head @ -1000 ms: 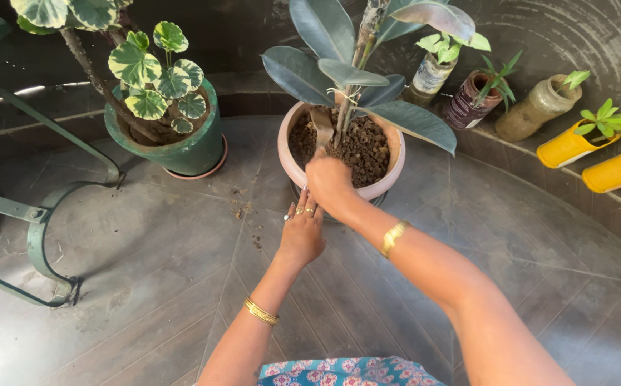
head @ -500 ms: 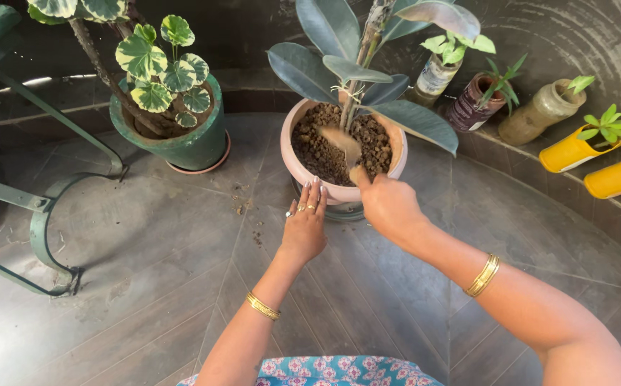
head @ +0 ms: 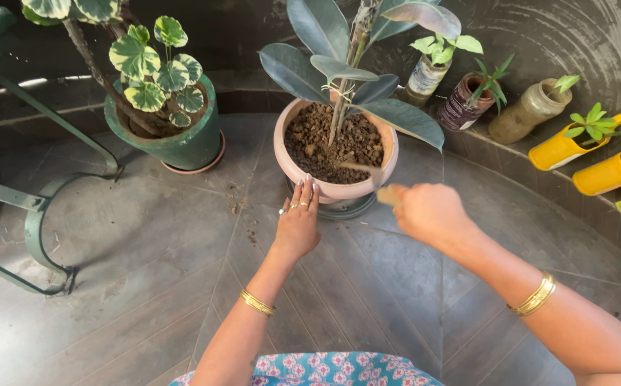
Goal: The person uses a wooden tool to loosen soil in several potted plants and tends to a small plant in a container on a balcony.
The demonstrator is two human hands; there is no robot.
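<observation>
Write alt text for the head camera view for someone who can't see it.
A person's left hand rests on the rim of a pink pot holding a large-leaved plant, while the right hand holds a small tool over its soil. A green pot and bottle planters stand nearby.

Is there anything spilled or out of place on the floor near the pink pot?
Yes. Small crumbs of soil lie scattered on the grey floor tiles, just left of the left hand on the pink pot. Nothing else looks odd.

Left hand [head: 297, 227] reaches forward, fingers extended; right hand [head: 432, 212] clenched, arm bent
</observation>
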